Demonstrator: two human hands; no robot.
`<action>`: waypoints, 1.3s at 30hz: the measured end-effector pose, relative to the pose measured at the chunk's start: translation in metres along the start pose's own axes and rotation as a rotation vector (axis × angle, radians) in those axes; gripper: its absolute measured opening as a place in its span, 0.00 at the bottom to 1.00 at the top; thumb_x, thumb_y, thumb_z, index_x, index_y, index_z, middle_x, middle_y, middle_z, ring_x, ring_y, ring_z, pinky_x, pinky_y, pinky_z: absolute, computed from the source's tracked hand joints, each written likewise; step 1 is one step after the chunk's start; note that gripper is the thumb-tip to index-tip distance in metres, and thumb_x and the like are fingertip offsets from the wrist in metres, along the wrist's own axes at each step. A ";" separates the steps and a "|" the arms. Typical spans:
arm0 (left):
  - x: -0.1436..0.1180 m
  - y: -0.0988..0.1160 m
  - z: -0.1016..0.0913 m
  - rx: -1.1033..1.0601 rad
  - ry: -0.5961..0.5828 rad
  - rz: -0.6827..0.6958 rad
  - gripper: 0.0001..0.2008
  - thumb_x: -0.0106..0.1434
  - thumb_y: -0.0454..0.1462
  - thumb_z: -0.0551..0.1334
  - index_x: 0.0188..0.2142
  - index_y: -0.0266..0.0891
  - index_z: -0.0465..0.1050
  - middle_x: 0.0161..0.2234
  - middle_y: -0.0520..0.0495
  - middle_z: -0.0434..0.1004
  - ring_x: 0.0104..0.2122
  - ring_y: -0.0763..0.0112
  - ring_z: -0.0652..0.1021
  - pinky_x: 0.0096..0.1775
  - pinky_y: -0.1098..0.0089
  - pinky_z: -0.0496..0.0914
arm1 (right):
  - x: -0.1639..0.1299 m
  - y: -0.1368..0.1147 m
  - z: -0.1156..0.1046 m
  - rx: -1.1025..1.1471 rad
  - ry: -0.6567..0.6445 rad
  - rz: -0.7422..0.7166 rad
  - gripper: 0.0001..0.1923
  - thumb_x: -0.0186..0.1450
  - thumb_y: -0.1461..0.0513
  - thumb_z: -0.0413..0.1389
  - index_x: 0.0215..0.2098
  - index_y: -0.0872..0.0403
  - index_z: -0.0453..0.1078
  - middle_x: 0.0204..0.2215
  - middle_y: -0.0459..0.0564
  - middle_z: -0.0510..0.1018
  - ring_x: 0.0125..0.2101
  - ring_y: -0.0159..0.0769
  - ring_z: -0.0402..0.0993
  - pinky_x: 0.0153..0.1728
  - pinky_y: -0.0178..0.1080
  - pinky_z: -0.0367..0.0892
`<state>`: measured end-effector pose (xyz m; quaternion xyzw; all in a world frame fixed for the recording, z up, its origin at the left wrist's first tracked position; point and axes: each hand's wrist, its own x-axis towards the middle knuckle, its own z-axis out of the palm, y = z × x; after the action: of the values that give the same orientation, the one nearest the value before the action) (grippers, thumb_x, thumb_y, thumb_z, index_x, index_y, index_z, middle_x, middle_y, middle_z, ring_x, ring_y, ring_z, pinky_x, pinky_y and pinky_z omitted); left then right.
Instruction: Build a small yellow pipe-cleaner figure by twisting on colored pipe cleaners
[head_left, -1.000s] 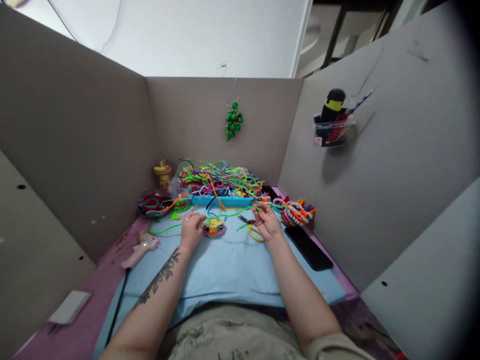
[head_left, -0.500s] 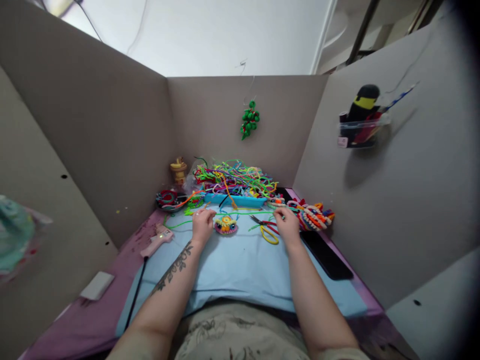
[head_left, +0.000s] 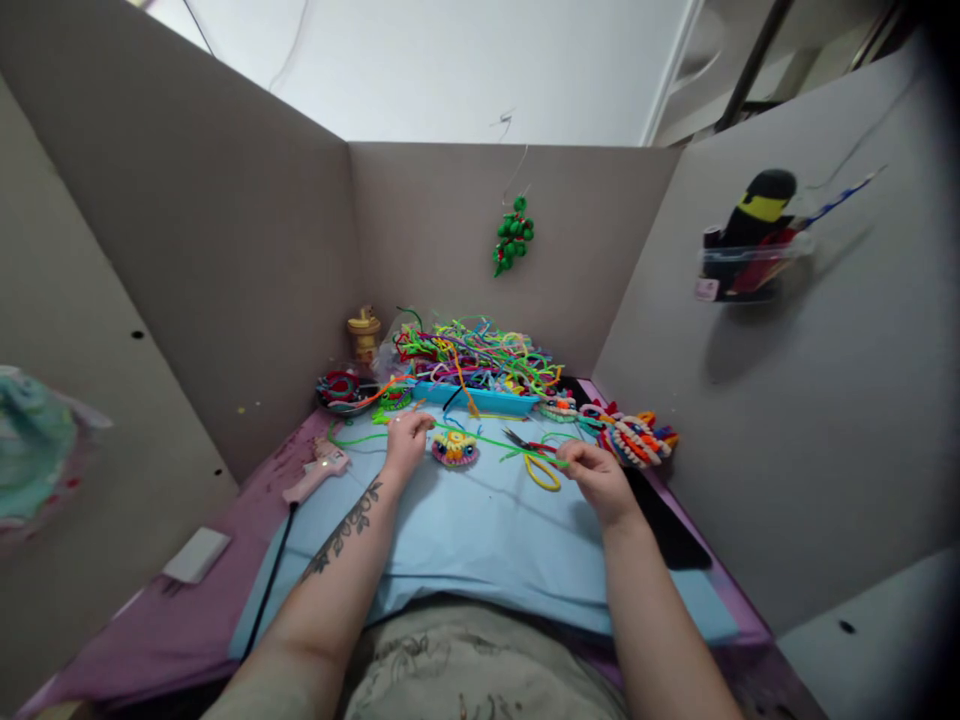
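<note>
A thin green cord (head_left: 495, 441) stretches between my hands, slanting down to the right. My left hand (head_left: 408, 440) is closed on it, and a loose tail of the same colour trails off to the left. My right hand (head_left: 598, 475) pinches the cord between thumb and fingers. Under the cord, close to my left hand, lies a small knotted piece (head_left: 455, 449) in yellow and pink with blue bead-like eyes. Scissors with yellow handles (head_left: 544, 473) lie just left of my right hand, beside a red-handled tool (head_left: 541, 446).
A blue tray (head_left: 480, 400) heaped with colourful cords (head_left: 480, 352) stands at the back. Bundled thick cords (head_left: 637, 440) and a dark phone (head_left: 670, 525) lie at right. A pink glue gun (head_left: 319, 477) and white box (head_left: 197, 556) are at left. Grey panels enclose the table.
My right hand has moved toward me and slightly right, turning so its fingers point left. The cord now slopes instead of running level. My left hand stays nearly in place; the view shifts slightly.
</note>
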<state>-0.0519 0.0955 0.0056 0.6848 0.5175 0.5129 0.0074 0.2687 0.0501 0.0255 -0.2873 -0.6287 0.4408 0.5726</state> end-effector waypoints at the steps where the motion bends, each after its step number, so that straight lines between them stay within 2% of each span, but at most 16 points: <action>1: -0.001 0.002 0.001 -0.006 -0.017 0.008 0.10 0.60 0.36 0.54 0.28 0.40 0.74 0.26 0.50 0.77 0.32 0.68 0.74 0.38 0.67 0.66 | -0.002 -0.002 0.001 0.066 -0.003 -0.020 0.09 0.52 0.57 0.61 0.20 0.52 0.68 0.20 0.46 0.66 0.24 0.34 0.61 0.26 0.37 0.57; 8: 0.000 0.007 0.005 -0.007 -0.212 0.085 0.10 0.61 0.34 0.53 0.32 0.37 0.73 0.30 0.47 0.77 0.34 0.69 0.73 0.41 0.66 0.65 | -0.005 -0.002 0.000 0.261 -0.062 -0.048 0.10 0.53 0.57 0.61 0.22 0.53 0.67 0.19 0.46 0.65 0.23 0.33 0.61 0.24 0.36 0.57; 11: 0.001 0.011 0.000 0.108 -0.362 0.121 0.12 0.60 0.32 0.53 0.41 0.39 0.71 0.34 0.47 0.76 0.35 0.67 0.73 0.42 0.65 0.65 | -0.006 0.000 -0.010 0.267 0.017 -0.004 0.09 0.55 0.57 0.60 0.24 0.53 0.67 0.22 0.46 0.66 0.24 0.32 0.62 0.24 0.36 0.58; 13: 0.001 0.016 -0.008 0.246 -0.426 0.172 0.12 0.59 0.31 0.54 0.41 0.40 0.71 0.34 0.46 0.76 0.37 0.65 0.73 0.42 0.63 0.64 | -0.009 -0.001 -0.016 0.293 0.101 0.000 0.08 0.56 0.58 0.59 0.25 0.53 0.66 0.23 0.46 0.66 0.25 0.32 0.63 0.24 0.35 0.58; 15: 0.003 0.022 -0.021 0.392 -0.397 0.257 0.08 0.59 0.33 0.55 0.34 0.41 0.73 0.34 0.45 0.75 0.39 0.61 0.72 0.44 0.60 0.63 | -0.011 -0.004 -0.019 0.310 0.148 -0.021 0.08 0.56 0.57 0.59 0.26 0.53 0.66 0.23 0.46 0.66 0.25 0.32 0.63 0.25 0.35 0.59; 17: 0.010 0.029 -0.037 0.513 -0.228 0.286 0.08 0.59 0.34 0.56 0.33 0.41 0.74 0.41 0.43 0.73 0.43 0.57 0.70 0.45 0.58 0.62 | -0.013 -0.009 -0.017 0.294 0.135 -0.043 0.10 0.56 0.57 0.59 0.25 0.53 0.66 0.22 0.46 0.65 0.25 0.32 0.63 0.24 0.35 0.59; 18: 0.015 0.032 -0.045 0.556 -0.132 0.278 0.08 0.59 0.35 0.56 0.33 0.42 0.75 0.44 0.43 0.71 0.43 0.57 0.70 0.44 0.58 0.62 | -0.014 -0.012 -0.013 0.270 0.107 -0.047 0.10 0.56 0.56 0.59 0.24 0.53 0.65 0.22 0.46 0.65 0.24 0.32 0.63 0.24 0.35 0.59; 20: 0.032 0.037 -0.062 0.584 -0.046 0.296 0.10 0.60 0.35 0.54 0.33 0.41 0.75 0.45 0.43 0.70 0.41 0.59 0.71 0.42 0.60 0.65 | -0.013 -0.019 -0.001 0.202 0.025 -0.044 0.10 0.56 0.57 0.59 0.24 0.54 0.66 0.22 0.46 0.66 0.24 0.31 0.63 0.25 0.35 0.59; 24: 0.081 0.036 -0.085 0.490 -0.013 0.381 0.13 0.62 0.33 0.51 0.41 0.40 0.73 0.43 0.45 0.72 0.40 0.66 0.73 0.42 0.67 0.67 | -0.004 -0.028 0.040 -0.063 -0.215 0.075 0.07 0.58 0.59 0.57 0.26 0.55 0.66 0.24 0.46 0.68 0.26 0.30 0.63 0.27 0.34 0.59; 26: 0.106 0.026 -0.089 0.456 -0.035 0.405 0.15 0.62 0.31 0.50 0.45 0.38 0.71 0.46 0.45 0.71 0.44 0.66 0.71 0.47 0.66 0.66 | 0.005 -0.025 0.066 -0.204 -0.283 0.109 0.06 0.57 0.60 0.55 0.26 0.55 0.66 0.22 0.44 0.67 0.24 0.29 0.62 0.25 0.32 0.58; 29: 0.125 0.005 -0.086 0.480 -0.214 0.328 0.19 0.60 0.28 0.51 0.51 0.34 0.65 0.53 0.41 0.66 0.47 0.64 0.71 0.48 0.64 0.66 | 0.023 -0.010 0.102 -0.446 -0.193 0.059 0.04 0.57 0.64 0.52 0.25 0.55 0.66 0.21 0.43 0.68 0.23 0.28 0.62 0.25 0.31 0.56; 31: 0.117 -0.001 -0.078 0.549 -0.328 0.186 0.25 0.57 0.25 0.53 0.55 0.33 0.61 0.56 0.36 0.61 0.43 0.61 0.74 0.42 0.62 0.69 | 0.034 0.005 0.118 -0.582 -0.148 0.020 0.04 0.56 0.65 0.52 0.24 0.54 0.66 0.21 0.42 0.69 0.24 0.29 0.63 0.26 0.31 0.55; 33: 0.094 0.004 -0.065 0.522 -0.275 0.097 0.21 0.57 0.27 0.54 0.51 0.35 0.65 0.54 0.36 0.64 0.42 0.60 0.75 0.42 0.61 0.69 | 0.042 0.019 0.125 -0.659 -0.101 -0.010 0.04 0.56 0.66 0.51 0.24 0.54 0.66 0.22 0.43 0.70 0.26 0.30 0.63 0.27 0.32 0.56; 35: 0.063 0.020 -0.046 0.341 -0.205 0.149 0.15 0.60 0.32 0.54 0.46 0.36 0.70 0.47 0.40 0.72 0.46 0.62 0.73 0.47 0.62 0.67 | 0.044 0.029 0.126 -0.667 -0.043 -0.052 0.05 0.56 0.67 0.50 0.25 0.54 0.66 0.23 0.44 0.70 0.27 0.31 0.64 0.29 0.32 0.57; 37: 0.032 0.039 -0.026 0.152 -0.292 0.253 0.13 0.61 0.36 0.54 0.45 0.39 0.71 0.44 0.43 0.75 0.47 0.64 0.72 0.50 0.61 0.65 | 0.041 0.034 0.122 -0.623 0.003 -0.106 0.05 0.57 0.67 0.50 0.26 0.54 0.67 0.25 0.45 0.70 0.29 0.32 0.64 0.31 0.33 0.58; 39: 0.008 0.054 -0.008 0.081 -0.382 0.313 0.13 0.61 0.37 0.54 0.44 0.42 0.71 0.42 0.45 0.76 0.51 0.61 0.69 0.54 0.54 0.58 | 0.036 0.034 0.118 -0.564 0.034 -0.143 0.05 0.57 0.67 0.50 0.26 0.54 0.67 0.26 0.46 0.69 0.30 0.33 0.65 0.31 0.34 0.59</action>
<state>-0.0203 0.0721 0.0446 0.8409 0.4144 0.3480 -0.0018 0.1425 0.0704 0.0174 -0.3975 -0.7353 0.2024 0.5102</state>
